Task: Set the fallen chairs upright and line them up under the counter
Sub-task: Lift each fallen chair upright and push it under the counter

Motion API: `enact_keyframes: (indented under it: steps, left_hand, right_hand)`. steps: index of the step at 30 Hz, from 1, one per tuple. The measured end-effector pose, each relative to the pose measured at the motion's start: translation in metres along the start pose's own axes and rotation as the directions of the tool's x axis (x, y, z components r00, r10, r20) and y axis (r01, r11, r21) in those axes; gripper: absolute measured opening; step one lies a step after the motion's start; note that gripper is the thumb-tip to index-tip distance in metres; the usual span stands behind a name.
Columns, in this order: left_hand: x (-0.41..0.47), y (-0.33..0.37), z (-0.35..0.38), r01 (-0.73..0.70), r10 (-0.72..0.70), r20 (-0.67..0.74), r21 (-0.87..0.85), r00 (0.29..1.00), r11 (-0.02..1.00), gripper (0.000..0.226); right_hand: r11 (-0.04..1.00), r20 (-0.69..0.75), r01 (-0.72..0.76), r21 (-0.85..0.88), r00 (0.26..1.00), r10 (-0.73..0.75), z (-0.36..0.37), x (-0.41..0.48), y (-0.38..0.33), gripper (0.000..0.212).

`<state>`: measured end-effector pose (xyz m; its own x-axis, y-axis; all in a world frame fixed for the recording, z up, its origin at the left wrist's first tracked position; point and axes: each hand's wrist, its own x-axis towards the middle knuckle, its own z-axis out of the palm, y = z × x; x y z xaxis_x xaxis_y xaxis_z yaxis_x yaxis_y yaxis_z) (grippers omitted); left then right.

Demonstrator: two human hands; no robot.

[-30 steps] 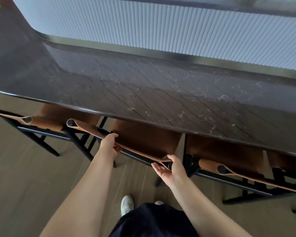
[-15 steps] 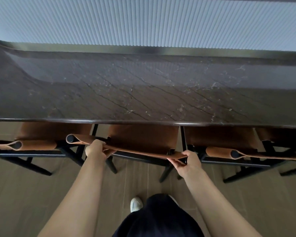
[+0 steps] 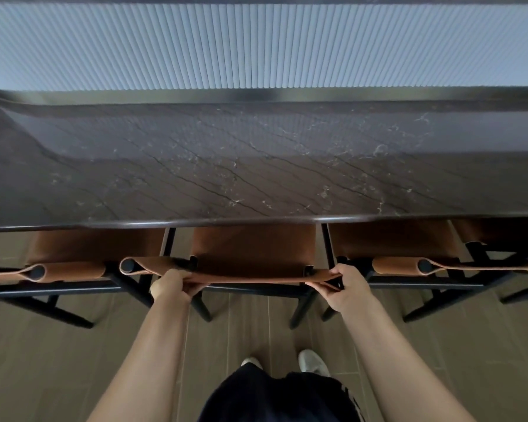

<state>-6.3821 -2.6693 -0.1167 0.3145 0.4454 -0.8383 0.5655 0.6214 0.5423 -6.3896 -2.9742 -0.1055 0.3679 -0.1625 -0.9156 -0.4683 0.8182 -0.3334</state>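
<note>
While the left hand [image 3: 171, 286] and right hand [image 3: 345, 284] grip the back strap [image 3: 256, 280] of the middle chair [image 3: 253, 248], fingers [image 3: 337, 274] curled round it, its seat sits under the table [image 3: 256, 178] just beyond them; an uneven push could knock it into the neighbouring chairs [image 3: 95, 245] close beside each fist.

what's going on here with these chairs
A person stands at a dark stone counter and holds the middle chair by its brown leather back strap. The left hand grips the strap's left end and the right hand grips its right end. The chair stands upright with its seat tucked under the counter edge, between a left chair and a right chair that are also upright.
</note>
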Motion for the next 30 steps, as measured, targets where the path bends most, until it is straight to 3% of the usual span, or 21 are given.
enact_keyframes:
  steps: [3, 9, 15, 21, 27, 30]
  left_hand:
    - [0.003, -0.005, -0.022, 0.007, -0.008, -0.004, -0.057, 1.0, 0.998, 0.016]
    - [0.021, 0.02, -0.053, -0.041, 0.043, 0.013, -0.126, 0.999, 0.991, 0.018]
    - [0.039, 0.041, -0.051, 0.004, 0.001, 0.059, -0.087, 0.998, 0.996, 0.013]
    - [0.037, 0.039, -0.051, -0.007, 0.009, 0.022, -0.083, 1.0, 0.997, 0.023]
    - [0.009, 0.018, -0.038, -0.055, 0.054, -0.012, -0.074, 0.998, 0.996, 0.009]
    - [-0.015, 0.001, -0.021, -0.056, 0.058, 0.02, -0.09, 0.998, 0.994, 0.015]
  right_hand:
    - [0.997, 0.023, -0.002, -0.076, 1.0, 0.004, 0.005, -0.002, 0.011, 0.015]
    - [0.988, 0.074, -0.034, -0.147, 0.996, 0.046, 0.04, -0.007, 0.037, 0.015]
    - [0.991, 0.065, -0.04, -0.129, 0.997, 0.049, 0.049, -0.008, 0.045, 0.014]
    - [0.99, 0.127, -0.07, -0.123, 0.988, 0.086, 0.04, -0.019, 0.042, 0.014]
    - [0.985, 0.207, -0.11, -0.133, 0.969, 0.136, 0.023, -0.025, 0.032, 0.022]
    - [0.975, 0.246, -0.109, -0.195, 0.957, 0.156, 0.011, -0.027, 0.019, 0.025]
